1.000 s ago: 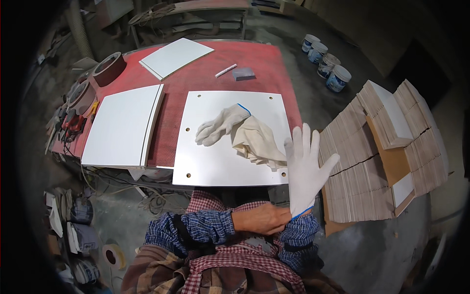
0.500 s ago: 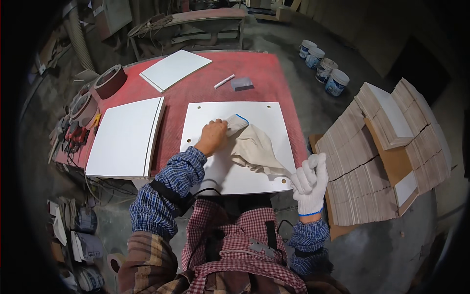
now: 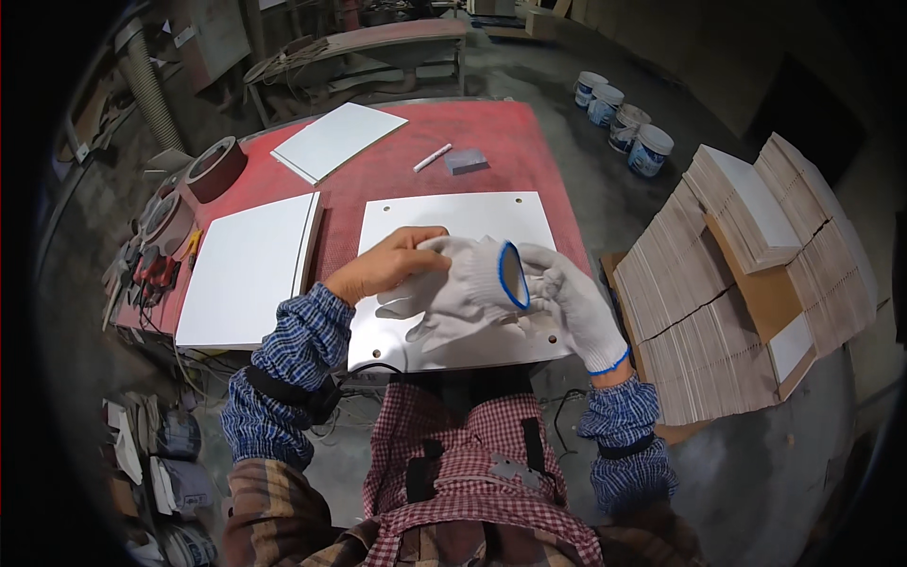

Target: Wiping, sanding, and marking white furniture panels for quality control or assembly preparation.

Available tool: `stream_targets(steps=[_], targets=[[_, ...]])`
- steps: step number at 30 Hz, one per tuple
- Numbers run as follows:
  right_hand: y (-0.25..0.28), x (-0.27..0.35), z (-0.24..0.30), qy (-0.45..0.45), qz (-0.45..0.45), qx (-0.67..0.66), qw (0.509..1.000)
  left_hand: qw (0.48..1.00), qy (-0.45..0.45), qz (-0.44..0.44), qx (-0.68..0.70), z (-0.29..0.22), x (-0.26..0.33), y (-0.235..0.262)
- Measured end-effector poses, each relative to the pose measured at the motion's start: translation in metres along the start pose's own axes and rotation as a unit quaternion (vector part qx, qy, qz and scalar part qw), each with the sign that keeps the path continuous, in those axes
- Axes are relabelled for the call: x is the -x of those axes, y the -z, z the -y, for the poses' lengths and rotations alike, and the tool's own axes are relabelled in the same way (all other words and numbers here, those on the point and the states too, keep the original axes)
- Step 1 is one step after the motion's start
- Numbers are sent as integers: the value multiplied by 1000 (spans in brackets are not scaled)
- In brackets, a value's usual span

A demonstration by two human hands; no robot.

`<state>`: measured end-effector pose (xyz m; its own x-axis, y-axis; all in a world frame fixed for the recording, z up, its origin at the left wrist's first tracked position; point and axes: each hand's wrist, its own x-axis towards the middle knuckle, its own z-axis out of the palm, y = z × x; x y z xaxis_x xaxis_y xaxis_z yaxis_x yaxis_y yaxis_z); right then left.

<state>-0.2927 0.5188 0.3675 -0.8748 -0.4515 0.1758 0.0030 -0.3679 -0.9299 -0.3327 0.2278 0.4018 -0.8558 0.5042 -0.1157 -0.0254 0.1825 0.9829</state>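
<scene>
We look down at our own two hands above a red-topped workbench [image 3: 491, 142]. Our bare left hand [image 3: 392, 265] pinches the fingers of a loose white knitted work glove with a blue-trimmed cuff [image 3: 468, 283], its open cuff facing right. Our right hand [image 3: 572, 302], already wearing a matching white knitted glove, grips that cuff from the right side, fingers curled on the fabric. Both hands hold the loose glove just above a white rectangular panel with small holes near its corners [image 3: 453, 213], which lies flat on the bench directly in front of us.

To the left of that panel lies another white flat panel [image 3: 250, 269], and a third white panel [image 3: 340, 140] rests farther back on the bench. Near the far edge sit a small white marker-like stick [image 3: 433, 157] and a small grey block [image 3: 466, 161], just beside each other. A brown roll of tape [image 3: 215, 165] sits at the bench's left corner. On the floor to our right stand fanned stacks of thin tan boards [image 3: 746, 283], and behind them a cluster of white plastic buckets [image 3: 624, 123].
</scene>
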Motion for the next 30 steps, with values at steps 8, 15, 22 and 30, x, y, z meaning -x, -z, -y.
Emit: stream_targets(steps=[8,15,22,30], targets=[[-9,2,0,-89,-48,147,984,998,10,36,-58,5,-2,-10],[-36,3,1,-77,-14,-55,995,995,-8,-66,-75,13,2,-3],[-38,-3,-23,-79,-14,-50,996,995,-9,-79,-62,23,15,-12],[-57,-13,-40,-31,-50,-39,997,783,-403,-219,-420,-19,48,-82]])
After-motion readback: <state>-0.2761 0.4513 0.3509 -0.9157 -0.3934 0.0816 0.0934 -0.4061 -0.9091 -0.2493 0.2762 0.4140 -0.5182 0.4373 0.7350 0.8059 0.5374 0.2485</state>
